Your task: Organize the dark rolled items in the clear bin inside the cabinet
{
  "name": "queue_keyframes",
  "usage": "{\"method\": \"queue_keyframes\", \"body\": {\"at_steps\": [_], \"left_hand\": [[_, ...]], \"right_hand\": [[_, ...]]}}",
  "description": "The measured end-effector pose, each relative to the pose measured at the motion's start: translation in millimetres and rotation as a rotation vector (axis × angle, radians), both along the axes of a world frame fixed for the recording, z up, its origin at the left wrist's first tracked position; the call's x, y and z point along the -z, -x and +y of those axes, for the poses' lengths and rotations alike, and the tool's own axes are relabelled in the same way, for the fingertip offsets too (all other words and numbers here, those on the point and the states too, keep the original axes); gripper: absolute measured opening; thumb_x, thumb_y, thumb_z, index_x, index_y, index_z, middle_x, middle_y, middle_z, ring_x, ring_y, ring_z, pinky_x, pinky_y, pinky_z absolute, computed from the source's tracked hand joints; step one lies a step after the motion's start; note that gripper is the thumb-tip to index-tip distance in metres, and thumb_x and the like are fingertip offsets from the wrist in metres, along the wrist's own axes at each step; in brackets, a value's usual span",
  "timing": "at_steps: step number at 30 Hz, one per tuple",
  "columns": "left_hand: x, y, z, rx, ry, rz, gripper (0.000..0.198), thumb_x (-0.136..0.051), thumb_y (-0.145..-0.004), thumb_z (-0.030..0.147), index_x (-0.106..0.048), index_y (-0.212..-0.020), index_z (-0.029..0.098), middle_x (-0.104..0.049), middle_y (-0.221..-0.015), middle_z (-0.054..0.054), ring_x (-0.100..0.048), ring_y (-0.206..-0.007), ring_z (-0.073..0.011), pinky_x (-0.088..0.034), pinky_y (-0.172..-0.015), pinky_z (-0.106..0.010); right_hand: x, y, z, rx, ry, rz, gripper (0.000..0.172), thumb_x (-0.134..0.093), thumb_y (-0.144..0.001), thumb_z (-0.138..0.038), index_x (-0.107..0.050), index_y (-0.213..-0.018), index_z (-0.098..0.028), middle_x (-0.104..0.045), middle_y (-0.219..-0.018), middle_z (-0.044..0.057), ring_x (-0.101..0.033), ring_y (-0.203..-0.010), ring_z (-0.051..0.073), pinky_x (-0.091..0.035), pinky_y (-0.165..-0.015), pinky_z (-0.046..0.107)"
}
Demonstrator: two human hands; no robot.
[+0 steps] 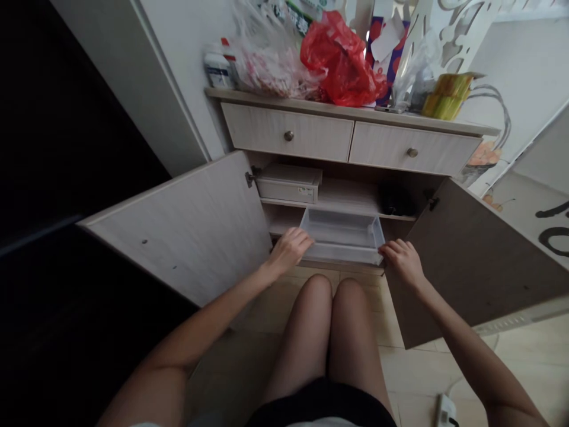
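Note:
A clear plastic bin [342, 253], with nothing visible inside, sits at the lower shelf of an open wooden cabinet [284, 121]. My left hand [291, 246] has its fingers closed on the bin's left front corner. At the opposite front corner, my right hand [402, 258] grips the bin's right edge with bent fingers. Both arms reach forward on either side of my knees. My fingertips are partly hidden against the bin.
The left door [186, 225] and right door [480, 261] stand swung outward. On the upper shelf are a white box [288, 182] and a black item [395, 198]. Bags, including a red plastic bag [340, 62], crowd the top. A power strip [445, 410] lies on the floor.

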State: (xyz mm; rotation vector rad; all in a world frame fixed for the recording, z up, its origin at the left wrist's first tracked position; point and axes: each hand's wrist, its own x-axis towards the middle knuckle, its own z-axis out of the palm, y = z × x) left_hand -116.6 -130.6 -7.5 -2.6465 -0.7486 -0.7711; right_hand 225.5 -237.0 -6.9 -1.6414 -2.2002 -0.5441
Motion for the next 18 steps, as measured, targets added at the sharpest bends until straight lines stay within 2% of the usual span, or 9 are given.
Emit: {"method": "queue_keyframes", "body": {"at_steps": [5,10,13,15,17,18], "left_hand": [[45.5,21,-52,0.051,-0.05,-0.053,0.026,-0.044,-0.097,0.013,-0.069,-0.092,0.017,-0.062,-0.079,-0.007,-0.056,-0.084,-0.0212,-0.044,-0.08,-0.036],[70.9,29,-76,0.064,0.022,-0.072,0.025,-0.045,-0.096,0.012,-0.069,-0.093,0.017,-0.062,-0.078,-0.006,-0.055,-0.08,-0.0204,-0.044,-0.076,-0.034],[83.6,31,-78,0.078,0.155,-0.129,0.024,-0.046,-0.096,0.015,-0.07,-0.092,0.019,-0.064,-0.078,-0.006,-0.057,-0.08,-0.02,-0.045,-0.077,-0.035],[93.1,32,-76,0.079,0.301,-0.216,0.021,-0.051,-0.096,0.024,-0.07,-0.091,0.021,-0.066,-0.078,-0.005,-0.059,-0.082,-0.0202,-0.047,-0.082,-0.036],[102.2,30,-73,0.0,0.461,-0.392,0.024,-0.055,-0.094,0.039,-0.071,-0.099,0.022,-0.069,-0.092,-0.009,-0.062,-0.096,-0.0233,-0.047,-0.093,-0.041],[106.1,28,-71,-0.084,0.539,-0.515,0.033,-0.056,-0.091,0.047,-0.069,-0.108,0.021,-0.068,-0.106,-0.012,-0.061,-0.108,-0.0262,-0.044,-0.1,-0.044]], "right_hand": [[32.1,17,-53,-0.082,-0.042,0.01,0.02,-0.054,-0.099,-0.021,-0.072,-0.09,-0.021,-0.071,-0.091,0.005,-0.054,-0.082,0.018,-0.03,-0.072,0.033],[65.4,29,-76,-0.109,-0.066,0.04,0.021,-0.053,-0.098,-0.014,-0.07,-0.087,-0.019,-0.07,-0.087,0.004,-0.053,-0.078,0.018,-0.03,-0.07,0.033],[77.4,30,-79,-0.131,-0.061,0.056,0.024,-0.049,-0.099,-0.011,-0.069,-0.087,-0.019,-0.07,-0.087,0.004,-0.054,-0.077,0.017,-0.032,-0.07,0.032],[81.3,29,-79,-0.147,-0.051,0.065,0.024,-0.049,-0.098,-0.011,-0.07,-0.088,-0.019,-0.07,-0.086,0.004,-0.055,-0.077,0.017,-0.033,-0.07,0.032],[82.7,27,-79,-0.154,-0.029,0.071,0.021,-0.053,-0.097,-0.011,-0.07,-0.089,-0.018,-0.07,-0.087,0.004,-0.057,-0.078,0.017,-0.034,-0.07,0.031],[82.4,26,-79,-0.153,-0.009,0.068,0.019,-0.055,-0.096,-0.011,-0.071,-0.089,-0.018,-0.071,-0.086,0.004,-0.058,-0.079,0.018,-0.035,-0.07,0.031]]}}
